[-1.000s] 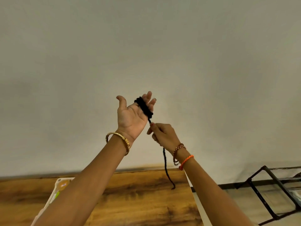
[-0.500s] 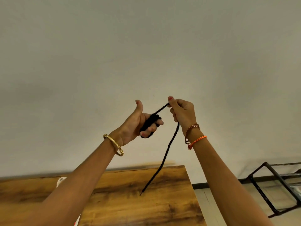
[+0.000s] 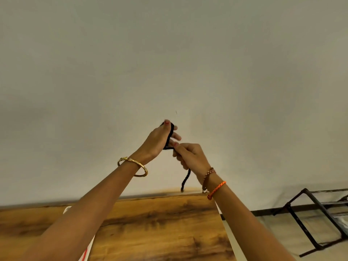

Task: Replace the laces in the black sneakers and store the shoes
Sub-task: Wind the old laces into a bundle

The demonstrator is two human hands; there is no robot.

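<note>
A black shoelace (image 3: pixel 185 179) is wound in several turns around the fingers of my left hand (image 3: pixel 160 141), which is raised in front of the wall with its thumb pressed on the coil. My right hand (image 3: pixel 190 157) sits just below and to the right, pinching the lace close to the coil. A short free end hangs from under my right hand down to the table's far edge. No sneakers are in view.
A wooden table (image 3: pixel 154 227) fills the lower part of the view against a plain light wall. A white object (image 3: pixel 88 251) peeks out beside my left forearm. A black metal rack (image 3: pixel 308 221) stands on the floor at the right.
My right hand has come down from beside the left hand to below it, wrapping more lace onto the left fingers. The hanging end is much shorter now.
</note>
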